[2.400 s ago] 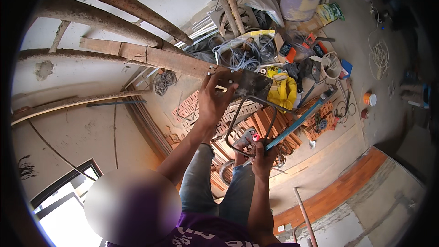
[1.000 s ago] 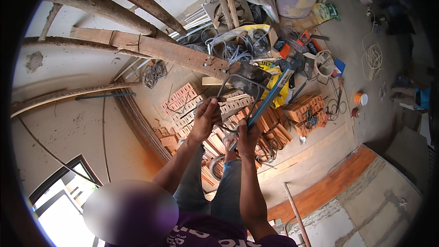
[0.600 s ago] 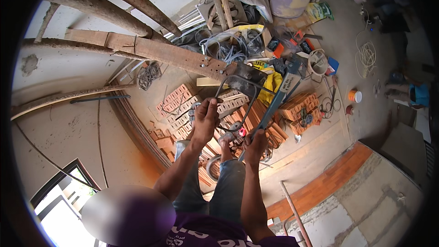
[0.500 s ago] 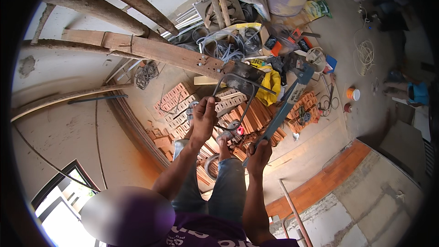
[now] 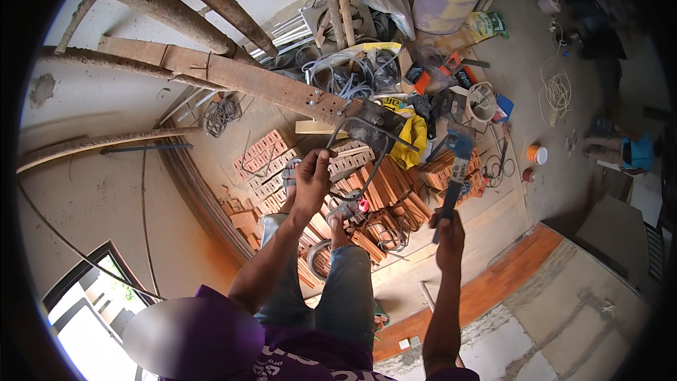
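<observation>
1. By the left hand [image 5: 312, 180], a bent metal rod [image 5: 381, 161] is grasped at its near-left side, with thumb and fingers closed around it; the rod is held in front of the body, and its far side is seen across the dark plate [image 5: 381, 114]; whether the two touch cannot be told.
2. By the right hand [image 5: 449, 240], the handle of a blue bar-shaped tool [image 5: 453, 185] is clenched; its head is pointed away from the body, to the right of the rod, and no contact between tool and rod is seen.
3. As to what is done, the rod has been shaped into a loop with several rounded corners; as to what is left, one straight end is seen projecting past the loop, unbent, so the shaping is judged well advanced, though whether it is complete cannot be told.
4. The plate is borne at the end of a wooden plank [image 5: 240, 81], in which metal bolts [image 5: 316, 92] are set; nothing is held there by either hand.
5. Below, pale red bricks [image 5: 261, 155] and reddish strips [image 5: 388, 183] are stacked; a yellow sack [image 5: 415, 142] is seen just beyond the plate, and an orange-and-white bucket [image 5: 537, 154] farther right.
</observation>
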Motion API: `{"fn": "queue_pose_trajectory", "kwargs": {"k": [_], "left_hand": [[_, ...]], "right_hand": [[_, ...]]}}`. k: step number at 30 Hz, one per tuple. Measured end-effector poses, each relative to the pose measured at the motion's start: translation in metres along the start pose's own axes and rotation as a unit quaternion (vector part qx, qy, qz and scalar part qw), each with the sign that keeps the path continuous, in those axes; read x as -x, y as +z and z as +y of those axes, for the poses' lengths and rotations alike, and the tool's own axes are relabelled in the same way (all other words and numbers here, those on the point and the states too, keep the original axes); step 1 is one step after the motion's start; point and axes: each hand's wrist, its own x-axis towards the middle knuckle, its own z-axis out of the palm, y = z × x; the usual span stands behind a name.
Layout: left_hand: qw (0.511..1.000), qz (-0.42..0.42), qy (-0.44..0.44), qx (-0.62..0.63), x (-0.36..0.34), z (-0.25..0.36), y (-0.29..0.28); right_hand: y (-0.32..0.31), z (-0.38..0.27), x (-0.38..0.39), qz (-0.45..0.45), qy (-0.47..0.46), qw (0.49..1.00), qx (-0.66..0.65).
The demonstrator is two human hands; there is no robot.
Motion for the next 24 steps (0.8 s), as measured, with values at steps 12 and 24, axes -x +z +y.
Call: {"fn": "queue_pose_trajectory", "kwargs": {"k": [12, 24], "left_hand": [[0.997, -0.036, -0.041, 0.060, -0.005, -0.005, -0.010], [0.998, -0.036, -0.051, 0.020, -0.008, 0.007, -0.014]], "right_hand": [[-0.118, -0.077, -0.195, -0.134, -0.326, 0.802, 0.482], [-0.098, -0.130, -0.268, -0.254, -0.361, 0.724, 0.529]]}}
